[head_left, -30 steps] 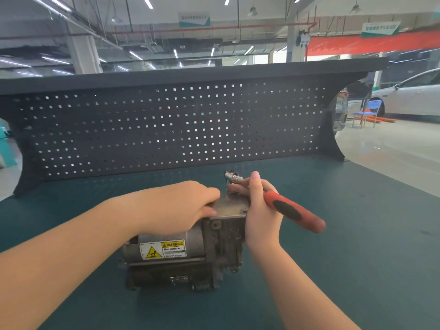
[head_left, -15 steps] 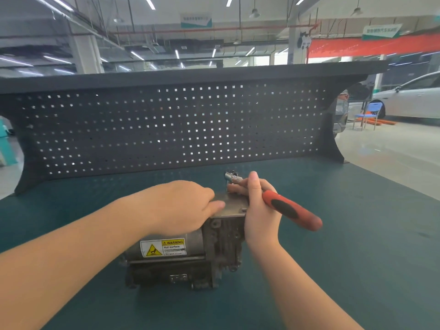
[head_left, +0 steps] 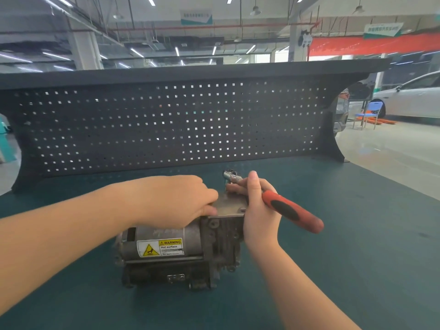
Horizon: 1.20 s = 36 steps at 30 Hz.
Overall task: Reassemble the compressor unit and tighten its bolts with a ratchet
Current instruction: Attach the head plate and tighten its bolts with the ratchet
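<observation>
While the grey metal compressor unit with a yellow warning label (head_left: pixel 176 248) stands on the dark green tabletop (head_left: pixel 357 258) in the lower middle of the frame, both hands work at its top. The left hand (head_left: pixel 176 201) rests on the upper side of the unit, its fingers curled down at the edge of the flat metal cover plate (head_left: pixel 229 206). The right hand (head_left: pixel 258 210) grips the ratchet with the red and black handle (head_left: pixel 290 210); the chrome head is above the far corner of the plate. A black perforated back panel (head_left: pixel 166 125) stands behind.
</observation>
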### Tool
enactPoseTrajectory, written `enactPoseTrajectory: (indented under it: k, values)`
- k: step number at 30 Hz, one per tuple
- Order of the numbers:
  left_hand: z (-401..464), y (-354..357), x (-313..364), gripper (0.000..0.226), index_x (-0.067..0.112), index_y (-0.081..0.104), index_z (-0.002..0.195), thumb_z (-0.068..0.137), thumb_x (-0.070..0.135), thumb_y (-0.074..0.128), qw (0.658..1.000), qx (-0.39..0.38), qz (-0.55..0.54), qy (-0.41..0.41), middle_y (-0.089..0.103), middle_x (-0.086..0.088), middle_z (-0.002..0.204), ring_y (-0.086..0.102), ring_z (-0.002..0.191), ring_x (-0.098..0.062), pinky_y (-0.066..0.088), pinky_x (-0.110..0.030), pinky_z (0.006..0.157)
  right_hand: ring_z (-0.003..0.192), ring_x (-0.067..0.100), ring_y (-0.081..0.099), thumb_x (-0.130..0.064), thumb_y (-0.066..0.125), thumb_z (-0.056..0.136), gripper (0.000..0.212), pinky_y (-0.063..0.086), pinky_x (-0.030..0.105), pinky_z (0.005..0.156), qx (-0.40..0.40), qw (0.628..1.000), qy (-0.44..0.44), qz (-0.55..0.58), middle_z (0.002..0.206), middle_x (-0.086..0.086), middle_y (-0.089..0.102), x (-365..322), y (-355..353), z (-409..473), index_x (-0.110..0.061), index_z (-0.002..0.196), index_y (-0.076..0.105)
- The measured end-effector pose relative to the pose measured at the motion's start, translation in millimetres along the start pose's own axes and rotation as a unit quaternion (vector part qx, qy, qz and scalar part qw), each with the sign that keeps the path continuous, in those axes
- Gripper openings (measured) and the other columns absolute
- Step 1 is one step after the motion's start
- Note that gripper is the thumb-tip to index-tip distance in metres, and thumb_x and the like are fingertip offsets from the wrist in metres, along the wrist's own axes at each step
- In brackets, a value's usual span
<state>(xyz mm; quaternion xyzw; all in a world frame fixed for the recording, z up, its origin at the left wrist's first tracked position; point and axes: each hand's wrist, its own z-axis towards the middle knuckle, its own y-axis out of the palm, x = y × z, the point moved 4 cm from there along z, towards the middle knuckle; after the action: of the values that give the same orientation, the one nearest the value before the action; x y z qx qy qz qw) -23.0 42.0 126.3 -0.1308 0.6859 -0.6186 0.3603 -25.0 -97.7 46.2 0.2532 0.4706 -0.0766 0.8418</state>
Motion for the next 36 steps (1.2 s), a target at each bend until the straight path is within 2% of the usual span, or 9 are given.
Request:
enactPoseTrajectory:
  k: [5,11,15,19,25,27,30,33,36]
  values:
    - [-4,-1,2,0.044,0.023,0.037,0.069,0.100,0.053,0.028,0.996,0.070,-0.009,-0.054,0.044,0.007,0.063,0.041,0.059,-0.006,0.028,-0.028,0.056,0.082,0.015,0.073,-0.041,0.050,0.099,0.032,0.047,0.033,0.075,0.002,1.000,0.003,-0.001,0.078,0.001,0.076,-1,0,0,-0.020,0.079,0.062]
    - [3,-1,9,0.034,0.024,0.032,0.074,0.105,0.037,0.030,0.996,-0.010,-0.075,-0.057,0.043,0.008,0.075,0.040,0.064,-0.006,0.024,-0.018,0.054,0.081,0.015,0.073,-0.040,0.050,0.099,0.032,0.048,0.033,0.076,0.005,1.000,0.005,-0.001,0.078,0.001,0.076,-3,0,-2,-0.018,0.079,0.062]
    - [2,2,9,0.039,0.024,0.034,0.072,0.105,0.042,0.024,0.997,-0.011,-0.029,-0.077,0.040,0.007,0.070,0.040,0.063,-0.011,0.030,-0.030,0.060,0.081,0.015,0.073,-0.038,0.050,0.100,0.031,0.048,0.032,0.076,0.007,1.000,0.013,0.001,0.078,0.002,0.076,-3,0,-1,-0.018,0.079,0.062]
    - [-2,10,8,0.037,0.025,0.037,0.073,0.105,0.042,0.027,0.994,0.014,-0.099,-0.033,0.046,0.007,0.074,0.044,0.068,-0.005,0.029,-0.018,0.059,0.081,0.014,0.073,-0.040,0.050,0.100,0.032,0.050,0.035,0.078,0.010,1.000,0.009,-0.001,0.077,0.001,0.076,-4,1,-2,-0.018,0.079,0.062]
    - [-1,11,-6,0.023,0.025,0.040,0.091,0.103,0.041,0.029,0.993,0.055,-0.094,0.045,0.036,0.012,0.092,0.031,0.089,-0.006,0.027,-0.019,0.080,0.085,0.015,0.073,-0.044,0.050,0.096,0.032,0.052,0.040,0.084,-0.007,1.000,0.008,0.005,0.080,0.002,0.076,-4,0,-2,-0.021,0.078,0.064]
    - [1,14,-13,0.015,0.028,0.045,0.098,0.101,0.040,0.037,0.949,0.113,-0.295,-0.006,0.044,0.017,0.100,0.040,0.097,0.004,0.032,-0.017,0.086,0.087,0.016,0.073,-0.044,0.050,0.095,0.031,0.053,0.033,0.083,-0.032,0.999,0.001,0.014,0.083,0.003,0.076,-3,-1,-2,-0.025,0.077,0.067]
    - [17,30,-24,0.030,0.031,0.045,0.127,0.101,0.044,0.039,0.815,0.154,-0.543,-0.132,0.051,0.013,0.134,0.052,0.117,-0.004,0.038,-0.032,0.107,0.088,0.016,0.073,-0.041,0.050,0.095,0.030,0.052,0.018,0.076,-0.080,0.996,-0.029,0.015,0.085,0.002,0.077,-4,-1,-3,-0.028,0.081,0.073]
    - [30,40,-21,0.067,0.038,0.013,0.153,0.100,0.029,0.052,0.802,0.109,-0.571,-0.136,0.027,0.015,0.157,0.034,0.139,-0.009,0.028,-0.031,0.114,0.087,0.016,0.073,-0.040,0.051,0.095,0.029,0.052,0.017,0.073,-0.132,0.991,-0.035,0.015,0.086,0.003,0.077,-5,0,-2,-0.027,0.083,0.074]
    - [31,44,-23,0.058,0.043,0.038,0.143,0.094,0.025,0.064,0.824,0.141,-0.536,-0.119,0.051,0.019,0.139,0.051,0.125,-0.006,0.039,-0.029,0.108,0.089,0.020,0.073,-0.043,0.055,0.089,0.027,0.054,0.026,0.078,-0.182,0.982,-0.045,-0.009,0.086,0.005,0.076,-13,-2,8,-0.024,0.083,0.073]
